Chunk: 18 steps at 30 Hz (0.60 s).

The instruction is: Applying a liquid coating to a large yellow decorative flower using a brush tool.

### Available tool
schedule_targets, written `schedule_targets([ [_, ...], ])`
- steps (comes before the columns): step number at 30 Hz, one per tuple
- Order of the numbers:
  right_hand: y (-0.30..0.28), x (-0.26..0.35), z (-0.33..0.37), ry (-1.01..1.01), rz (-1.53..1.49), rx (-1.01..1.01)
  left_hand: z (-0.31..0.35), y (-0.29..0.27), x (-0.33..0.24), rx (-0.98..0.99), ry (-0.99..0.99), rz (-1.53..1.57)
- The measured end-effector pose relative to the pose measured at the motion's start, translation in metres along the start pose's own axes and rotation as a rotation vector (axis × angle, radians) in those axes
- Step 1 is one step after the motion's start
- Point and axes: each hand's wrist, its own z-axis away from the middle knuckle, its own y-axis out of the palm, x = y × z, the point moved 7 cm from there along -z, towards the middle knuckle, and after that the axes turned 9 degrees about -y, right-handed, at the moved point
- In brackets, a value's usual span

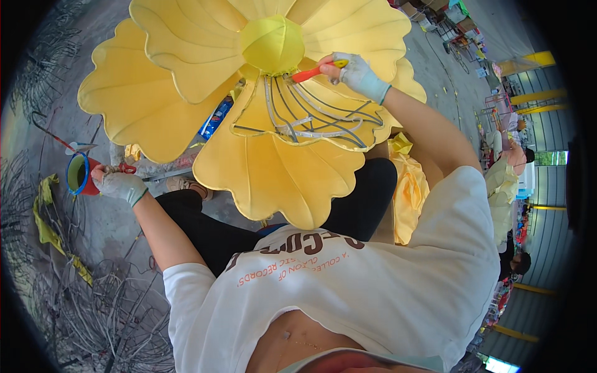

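A large yellow fabric flower [273, 177] with wire-edged petals fills the space in front of me. At its middle is a rounded, brighter yellow centre [272, 45]. One petal lies with its grey wires and pale strips [314, 132] exposed. In a fingertip-free white glove, my right hand [357, 76] is closed round a brush [308, 74] with a red and yellow handle. The brush's far end meets the base of the centre; its bristles are hard to make out. My left hand [121, 186], also gloved, grips a small red pot [93, 178] with a blue rim, off to the left.
Yellow satin cloth [407, 193] hangs beside my right thigh. Bundles of bent wire [112, 311] lie on the floor at left, with yellow strips [50, 230] among them. A blue packet [216, 119] shows behind the petals. Other people [511, 158] are at the far right.
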Motion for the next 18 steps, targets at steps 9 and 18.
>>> schedule_targets([
  [9, 0.042, 0.023, 0.005, -0.749, 0.617, 0.523, 0.005, 0.008, -0.003, 0.024, -0.067, -0.005],
  [18, -0.002, 0.154, 0.098, -0.496, 0.470, 0.561, -0.009, -0.004, 0.008, 0.013, -0.051, 0.013],
])
